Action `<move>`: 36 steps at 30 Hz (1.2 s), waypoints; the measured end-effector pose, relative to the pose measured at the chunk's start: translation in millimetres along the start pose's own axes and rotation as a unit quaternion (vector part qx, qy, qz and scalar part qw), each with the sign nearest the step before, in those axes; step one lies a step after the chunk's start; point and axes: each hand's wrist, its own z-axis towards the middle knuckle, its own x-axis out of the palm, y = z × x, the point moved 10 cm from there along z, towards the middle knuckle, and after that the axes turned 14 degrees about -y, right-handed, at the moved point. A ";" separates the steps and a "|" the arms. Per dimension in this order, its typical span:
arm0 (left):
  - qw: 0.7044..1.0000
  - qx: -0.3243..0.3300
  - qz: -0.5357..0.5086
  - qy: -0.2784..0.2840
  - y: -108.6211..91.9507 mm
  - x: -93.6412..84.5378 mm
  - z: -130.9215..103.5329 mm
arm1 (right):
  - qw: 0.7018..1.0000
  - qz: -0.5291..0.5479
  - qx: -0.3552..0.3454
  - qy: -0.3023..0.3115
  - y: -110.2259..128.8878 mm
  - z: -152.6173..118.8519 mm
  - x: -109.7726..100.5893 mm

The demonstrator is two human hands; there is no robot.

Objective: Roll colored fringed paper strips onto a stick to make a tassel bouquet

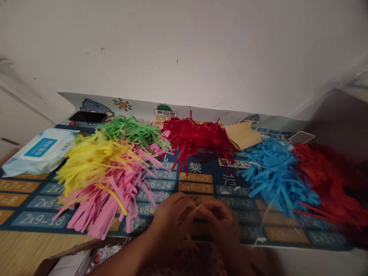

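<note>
Your bare forearms came in from the bottom edge, nearest the camera, and ended in your left hand (174, 211) and right hand (222, 222), which met over the front of the printed mat (54, 220). Between their fingertips showed a small bit of a yellow strip (197, 207). Thumb and forefinger of each hand were pinched closed on it, the two pinches just beside one another; your fingers hid most of the strip, so its full length could not be told. Below your hands hung some pale strands (189, 242), too dim to make out clearly.

To your left, a pink bundle (97, 212) of cut strips lay nearest, with a yellow bundle (82, 163) overlapping it and a green bundle (129, 128) behind. Farther out were a pack of wipes (40, 148) and a dark phone (87, 117). Beyond your hands sat a dark red bundle (198, 134), with a tan paper (244, 135) beside it. To your right lay a blue bundle (274, 172), touching a bright red bundle (324, 172). At lower left, an open box (69, 251) stood below the mat's edge.
</note>
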 end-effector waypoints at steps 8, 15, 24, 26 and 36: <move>0.999 0.034 -0.022 0.012 -11.7 2.4 0.5 | 0.999 -0.010 -0.024 0.048 -0.1 -4.3 2.9; 0.999 0.002 -0.045 -0.002 -7.1 0.8 -1.1 | 0.996 -0.019 -0.070 0.055 5.1 -8.3 8.7; 0.998 -0.014 -0.042 -0.038 2.7 -11.0 2.1 | 0.993 -0.028 -0.043 0.106 6.7 -5.7 13.0; 0.999 0.013 -0.047 -0.018 -3.0 -8.6 4.0 | 0.989 -0.049 -0.065 0.122 12.9 -5.0 14.3; 0.996 0.086 -0.016 -0.035 -15.6 -13.0 4.5 | 0.964 -0.099 -0.224 0.099 42.7 -12.8 6.6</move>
